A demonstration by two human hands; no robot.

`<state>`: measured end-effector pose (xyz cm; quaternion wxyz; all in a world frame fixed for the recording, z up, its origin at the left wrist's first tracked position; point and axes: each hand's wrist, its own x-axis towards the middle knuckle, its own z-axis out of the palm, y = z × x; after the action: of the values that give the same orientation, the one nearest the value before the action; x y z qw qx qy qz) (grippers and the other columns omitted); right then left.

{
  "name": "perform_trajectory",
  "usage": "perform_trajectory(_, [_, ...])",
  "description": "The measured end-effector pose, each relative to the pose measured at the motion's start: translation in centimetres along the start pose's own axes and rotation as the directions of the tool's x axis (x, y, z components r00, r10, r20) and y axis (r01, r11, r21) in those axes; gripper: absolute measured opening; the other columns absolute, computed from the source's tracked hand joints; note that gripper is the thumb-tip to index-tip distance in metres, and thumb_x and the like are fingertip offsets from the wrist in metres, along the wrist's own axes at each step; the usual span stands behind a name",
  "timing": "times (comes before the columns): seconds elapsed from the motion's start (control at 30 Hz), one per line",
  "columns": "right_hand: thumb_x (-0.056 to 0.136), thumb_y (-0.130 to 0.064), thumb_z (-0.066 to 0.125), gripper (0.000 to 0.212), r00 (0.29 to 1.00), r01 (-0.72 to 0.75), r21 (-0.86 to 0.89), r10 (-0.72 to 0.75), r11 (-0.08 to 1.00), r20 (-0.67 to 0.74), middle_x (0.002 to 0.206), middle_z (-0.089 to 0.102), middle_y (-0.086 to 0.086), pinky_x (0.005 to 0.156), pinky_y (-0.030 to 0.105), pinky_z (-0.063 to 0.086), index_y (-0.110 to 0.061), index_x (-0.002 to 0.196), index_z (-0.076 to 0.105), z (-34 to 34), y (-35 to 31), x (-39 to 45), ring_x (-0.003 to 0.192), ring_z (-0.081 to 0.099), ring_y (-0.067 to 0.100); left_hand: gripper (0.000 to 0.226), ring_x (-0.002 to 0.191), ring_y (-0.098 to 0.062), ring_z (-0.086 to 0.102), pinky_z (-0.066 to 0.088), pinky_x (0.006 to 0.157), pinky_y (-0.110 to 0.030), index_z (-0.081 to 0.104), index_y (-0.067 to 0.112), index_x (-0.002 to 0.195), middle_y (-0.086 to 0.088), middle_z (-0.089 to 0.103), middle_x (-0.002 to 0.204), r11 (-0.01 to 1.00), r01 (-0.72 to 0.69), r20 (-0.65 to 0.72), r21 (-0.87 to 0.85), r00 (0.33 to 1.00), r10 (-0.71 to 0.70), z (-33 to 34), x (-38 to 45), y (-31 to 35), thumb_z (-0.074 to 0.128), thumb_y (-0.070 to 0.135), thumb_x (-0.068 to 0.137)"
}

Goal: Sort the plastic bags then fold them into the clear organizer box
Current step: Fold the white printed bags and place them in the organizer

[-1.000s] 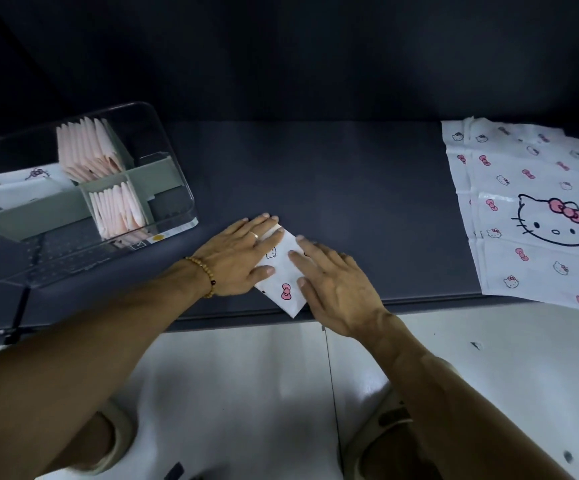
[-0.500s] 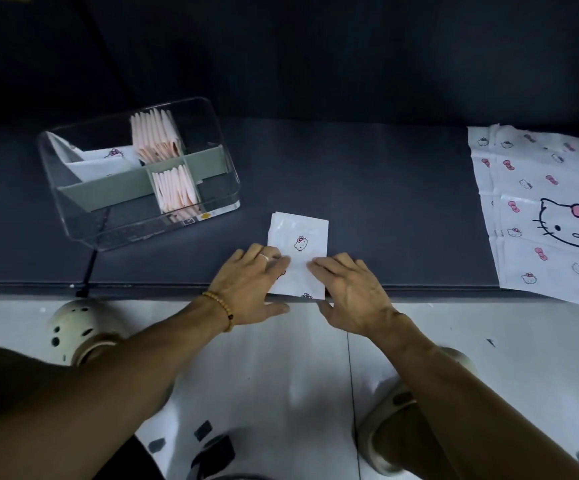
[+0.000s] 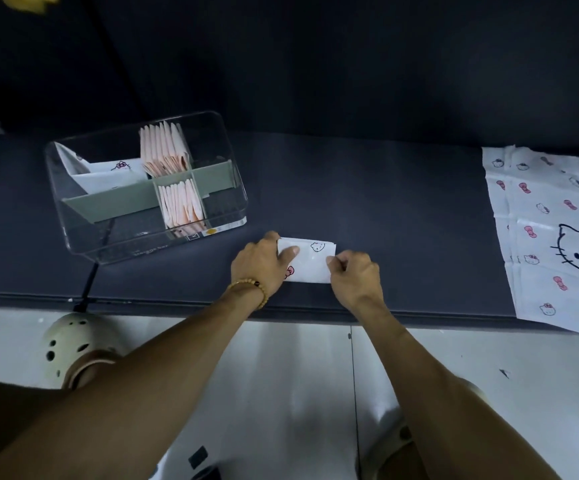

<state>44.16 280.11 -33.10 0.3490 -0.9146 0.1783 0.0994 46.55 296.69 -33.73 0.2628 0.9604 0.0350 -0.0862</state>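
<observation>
We see the left hand (image 3: 264, 261) and right hand (image 3: 354, 273) pinching the folded cartoon-cat bag (image 3: 310, 259) between them on the tabletop (image 3: 385, 209).

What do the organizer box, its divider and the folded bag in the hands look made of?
Box: clear hard plastic, glossy; the table shows through its walls and its rims catch light.
Divider: opaque grey-green, matte, probably plastic.
Folded bag: thin white printed plastic film, going by the task; it holds sharp creases. Left hand and right hand pinch its ends.
</observation>
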Motion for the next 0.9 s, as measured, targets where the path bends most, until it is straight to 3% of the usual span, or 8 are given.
perform_trajectory(0.17, [0.090,-0.031,0.059,0.018,0.997,-0.034,-0.080,0.029,0.996,-0.067,0.077,0.066,0.002,0.063,0.024,0.044,-0.013,0.091,0.061,0.6,-0.3,0.7,0.073,0.064,0.024,0.042,0.086,-0.035,0.063,0.044,0.065,-0.035,0.049,0.018,0.098,-0.010,0.066,0.091,0.994,0.024,-0.044,0.103,0.999,-0.019,0.4,1.1,0.1,0.049,0.059,0.088])
perform_trajectory(0.3, [0.092,-0.029,0.057,0.031,0.889,0.311,-0.395,-0.412,0.864,-0.201,0.113,0.061,0.006,0.073,0.038,0.053,-0.013,0.120,0.058,0.6,1.0,-0.3,0.096,0.060,0.028,0.042,0.083,-0.034,0.063,0.047,0.065,-0.036,0.047,0.018,0.094,-0.009,0.066,0.087,0.991,0.046,-0.070,0.127,0.997,-0.037,0.4,1.6,0.0,0.052,0.059,0.086])
perform_trajectory(0.4, [0.100,-0.036,0.028,0.050,0.864,0.444,-0.446,-0.503,0.777,-0.014,0.143,0.049,0.006,0.108,0.044,0.035,-0.012,0.138,0.050,0.7,3.1,-0.3,0.133,0.043,0.027,0.038,0.085,-0.036,0.063,0.046,0.065,-0.036,0.048,0.017,0.096,-0.010,0.066,0.089,0.987,0.059,-0.091,0.153,0.995,-0.045,0.6,1.7,0.1,0.051,0.054,0.088])
perform_trajectory(0.5, [0.100,-0.038,0.017,0.056,0.870,0.441,-0.500,-0.492,0.745,0.034,0.152,0.037,0.002,0.114,0.044,0.022,-0.015,0.145,0.041,1.2,3.9,-0.1,0.143,0.029,0.023,0.035,0.087,-0.034,0.062,0.042,0.064,-0.035,0.049,0.018,0.103,-0.008,0.064,0.095,0.981,0.048,-0.141,0.190,0.990,-0.021,0.6,1.2,0.2,0.051,0.050,0.089])
perform_trajectory(0.6, [0.100,-0.039,0.018,0.055,0.882,0.423,-0.520,-0.469,0.742,0.047,0.153,0.036,0.001,0.114,0.046,0.024,-0.017,0.145,0.040,1.4,3.6,0.0,0.143,0.028,0.023,0.028,0.102,-0.031,0.056,0.044,0.080,-0.039,0.057,0.015,0.114,-0.007,0.058,0.113,0.934,-0.179,-0.232,0.308,0.938,0.256,0.7,0.8,0.5,0.056,0.031,0.091])
perform_trajectory(0.7, [0.100,-0.039,0.019,0.054,0.888,0.412,-0.512,-0.459,0.753,0.039,0.153,0.035,0.001,0.113,0.047,0.025,-0.019,0.145,0.040,1.4,3.7,0.1,0.143,0.028,0.023,0.041,0.125,-0.028,0.050,0.032,0.109,-0.040,0.056,0.006,0.127,-0.010,0.057,0.131,0.693,-0.606,-0.035,0.390,0.743,0.669,2.1,0.8,1.4,0.058,0.014,0.087])
perform_trajectory(0.8, [0.101,-0.040,0.018,0.054,0.891,0.403,-0.520,-0.452,0.753,0.037,0.153,0.035,0.000,0.114,0.046,0.024,-0.019,0.146,0.040,1.5,3.6,0.0,0.144,0.027,0.021,0.050,0.142,-0.023,0.027,0.008,0.119,-0.032,0.031,0.004,0.145,-0.012,0.032,0.152,0.683,-0.644,0.148,0.346,0.756,0.638,3.5,0.7,1.5,0.041,0.014,0.097])
perform_trajectory(0.9, [0.100,-0.039,0.019,0.054,0.895,0.398,-0.520,-0.444,0.756,0.039,0.154,0.034,0.000,0.115,0.045,0.022,-0.019,0.146,0.039,1.5,3.6,0.2,0.144,0.026,0.021,0.046,0.137,-0.024,0.037,0.016,0.117,-0.033,0.040,0.002,0.141,-0.012,0.041,0.147,0.699,-0.637,0.131,0.324,0.763,0.634,3.4,1.0,1.2,0.045,0.016,0.097])
